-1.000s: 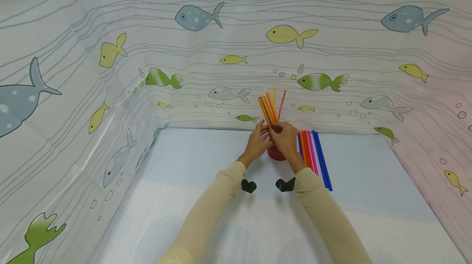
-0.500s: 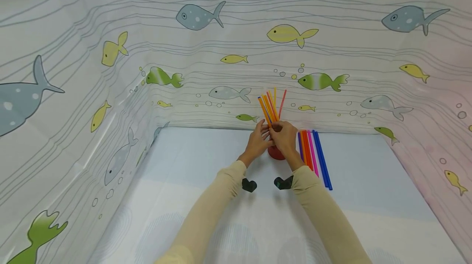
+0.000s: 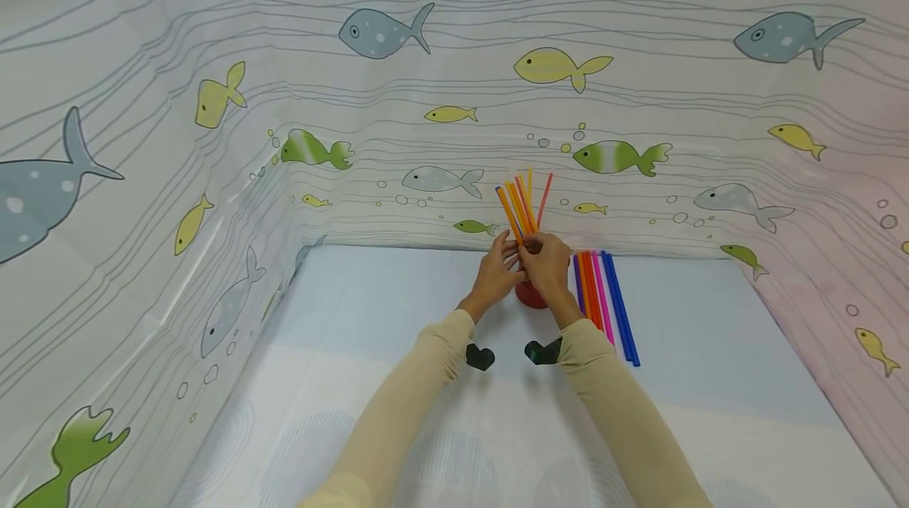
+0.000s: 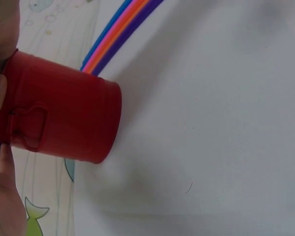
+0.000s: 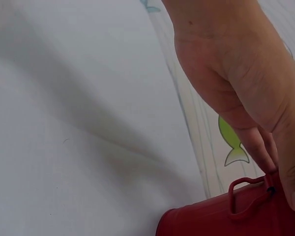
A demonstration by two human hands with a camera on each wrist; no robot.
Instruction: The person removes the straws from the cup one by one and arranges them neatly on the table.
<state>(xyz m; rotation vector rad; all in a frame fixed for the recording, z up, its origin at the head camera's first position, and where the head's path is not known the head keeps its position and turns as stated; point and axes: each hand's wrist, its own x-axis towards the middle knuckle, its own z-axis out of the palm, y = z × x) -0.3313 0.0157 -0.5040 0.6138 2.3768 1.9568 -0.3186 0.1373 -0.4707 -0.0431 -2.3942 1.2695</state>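
Observation:
A small red metal bucket (image 4: 69, 105) with wire side handles stands near the back edge of the table. Several straws (image 3: 521, 212), orange, yellow, red and blue, rise from its mouth and fan out. My left hand (image 3: 491, 275) cups the bucket's upper part from the left, fingers curved. From the right, my right hand (image 3: 547, 262) pinches the lower part of the straws at the mouth, thumb towards me. In the right wrist view its thumb lies over the red rim, beside a wire handle (image 5: 243, 196). The hands hide much of the bucket in the head view.
Right of the bucket, a row of straws (image 3: 595, 291) in purple, orange, pink and blue lies on the white-blue table (image 3: 710, 319). Fish-printed sheeting (image 3: 454, 82) encloses the back and both sides. Dark pieces (image 3: 479, 356) sit by both wrists.
Both hands stay at the bucket. My right hand and forearm have shifted slightly left. The blue straw in the bunch shows less behind the orange ones.

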